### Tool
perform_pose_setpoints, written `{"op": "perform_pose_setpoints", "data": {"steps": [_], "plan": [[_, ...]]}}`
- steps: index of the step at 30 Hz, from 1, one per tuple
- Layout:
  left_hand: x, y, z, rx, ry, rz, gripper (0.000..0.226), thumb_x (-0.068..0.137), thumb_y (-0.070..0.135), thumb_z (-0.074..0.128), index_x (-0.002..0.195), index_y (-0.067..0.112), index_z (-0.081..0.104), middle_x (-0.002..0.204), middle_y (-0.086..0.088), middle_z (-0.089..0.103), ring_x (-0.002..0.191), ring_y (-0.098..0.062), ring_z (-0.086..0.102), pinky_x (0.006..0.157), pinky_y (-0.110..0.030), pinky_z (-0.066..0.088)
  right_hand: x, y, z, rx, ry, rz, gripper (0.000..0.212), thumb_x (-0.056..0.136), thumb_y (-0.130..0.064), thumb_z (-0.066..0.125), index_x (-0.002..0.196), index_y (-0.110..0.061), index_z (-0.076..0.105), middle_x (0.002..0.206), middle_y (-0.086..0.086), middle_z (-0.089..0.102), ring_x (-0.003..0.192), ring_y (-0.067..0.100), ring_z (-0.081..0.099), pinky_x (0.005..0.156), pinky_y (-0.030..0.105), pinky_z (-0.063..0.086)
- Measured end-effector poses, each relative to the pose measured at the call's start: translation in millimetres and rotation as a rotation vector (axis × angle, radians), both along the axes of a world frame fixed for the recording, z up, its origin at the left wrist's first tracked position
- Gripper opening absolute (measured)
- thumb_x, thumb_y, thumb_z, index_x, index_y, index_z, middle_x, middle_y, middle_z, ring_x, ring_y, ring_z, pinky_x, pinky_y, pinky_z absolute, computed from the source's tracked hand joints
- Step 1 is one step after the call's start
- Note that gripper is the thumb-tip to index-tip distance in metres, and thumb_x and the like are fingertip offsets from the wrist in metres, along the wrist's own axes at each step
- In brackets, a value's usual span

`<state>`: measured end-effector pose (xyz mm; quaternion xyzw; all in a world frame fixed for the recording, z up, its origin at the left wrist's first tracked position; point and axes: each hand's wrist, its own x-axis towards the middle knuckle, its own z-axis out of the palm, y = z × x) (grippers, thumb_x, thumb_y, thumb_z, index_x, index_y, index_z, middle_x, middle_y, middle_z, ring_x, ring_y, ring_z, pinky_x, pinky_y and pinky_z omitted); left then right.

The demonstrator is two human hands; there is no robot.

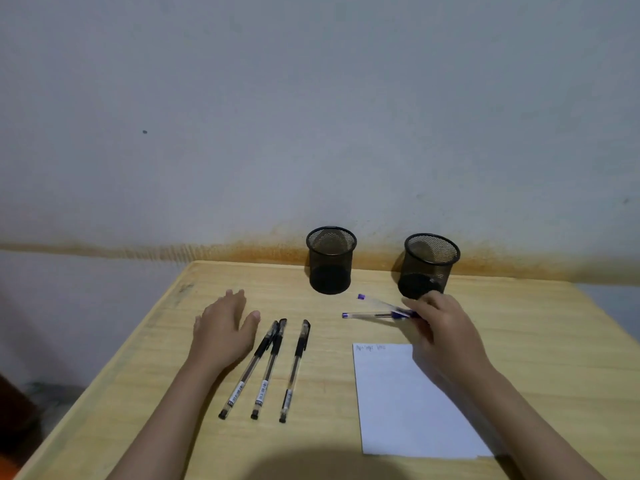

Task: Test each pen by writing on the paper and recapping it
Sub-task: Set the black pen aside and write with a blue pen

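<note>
Wooden desk [519, 341] stood against a grey wall [311, 98] with an orange-brown stain band along the wall at the height of the desk's far edge. Two black mesh pen cups [331, 259] [428, 265] stood upright at the back of the desk, well apart from each other; no pens showed above their rims. Three black capped pens [251, 368] [270, 367] [295, 370] lay in the left-centre area, roughly parallel, caps pointing away from the person; the two leftmost touched or nearly touched near their caps, the third lay apart to their right. Two blue pens [372, 315] [375, 301] lay between the cups and the paper, spread in a narrow V that met under the right hand. One sheet of white paper [398, 403] lay flat at front right, with a short line of writing at its top left corner; the right forearm crossed over its right part. Left hand [223, 327] rested open and flat on the desk, fingers straight, just left of the black pens and touching none of them. Right hand [441, 327] had its fingers curled over the near ends of the blue pens, pinching them; how many of the two it actually held could not be told. Right hand partly blocked the base of the right cup.
</note>
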<state>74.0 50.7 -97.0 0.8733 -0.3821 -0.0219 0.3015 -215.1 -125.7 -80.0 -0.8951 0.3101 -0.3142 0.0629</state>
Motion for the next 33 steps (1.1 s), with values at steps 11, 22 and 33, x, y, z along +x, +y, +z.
{"op": "perform_pose_setpoints", "data": {"steps": [11,22,33], "plan": [[-158.0,-26.5,40.7,-0.283,0.021,-0.420,0.045,0.076,0.047,0.069,0.118,0.037,0.055,0.110,0.025,0.052,0.101,0.015,0.044,0.081,-0.001,0.033,-3.7,38.3,25.8,0.860,-0.690,0.106,0.009,0.081,-0.010,0.070,0.085,-0.003,0.064,0.068,0.013,0.068,0.061,0.017,0.065,0.057,0.023,0.053],[-183.4,-41.5,36.1,-0.359,-0.045,-0.506,0.011,0.087,0.021,0.062,0.084,0.018,0.071,0.067,0.007,0.061,0.068,-0.008,0.054,0.057,-0.019,0.043,-2.4,42.9,27.4,1.002,-0.720,0.120,0.012,0.089,-0.012,0.061,0.081,-0.004,0.059,0.047,-0.002,0.057,0.044,0.006,0.052,0.047,0.018,0.045],[-172.5,-31.9,45.5,-0.415,-0.041,-0.516,0.018,0.082,0.025,0.058,0.074,0.015,0.070,0.061,0.006,0.060,0.058,-0.007,0.053,0.053,-0.021,0.041,10.6,64.2,27.9,0.840,-0.930,0.079,0.012,0.091,-0.010,0.057,0.080,-0.006,0.055,0.056,0.004,0.053,0.046,0.008,0.050,0.046,0.017,0.043]]}}
